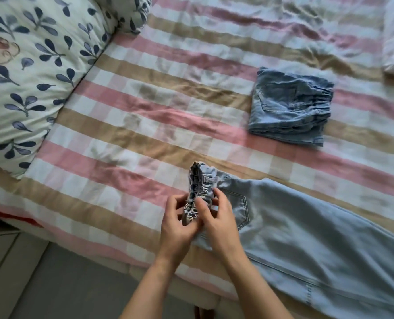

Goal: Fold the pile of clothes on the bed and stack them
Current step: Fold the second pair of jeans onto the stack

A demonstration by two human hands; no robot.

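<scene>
Step in hand: you square up light jeans (306, 238) at near bed (145, 107) edge, legs trailing right. Left hand (177, 224) and right hand (216, 222) pinch gathered waistband (198, 192). Next: flatten waist, fold toward legs, stack on folded denim (288, 107) beyond.

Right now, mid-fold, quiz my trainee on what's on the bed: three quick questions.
1. True or false: the left hand and right hand both grip the waistband of the unfolded jeans.
2. How many folded garments lie on the checked sheet? A none; B one; C three.
3. Fill in: the pillow bears a dark blue ____ print.
Key: 1 true. 2 B, the folded denim garment. 3 leaf.
</scene>
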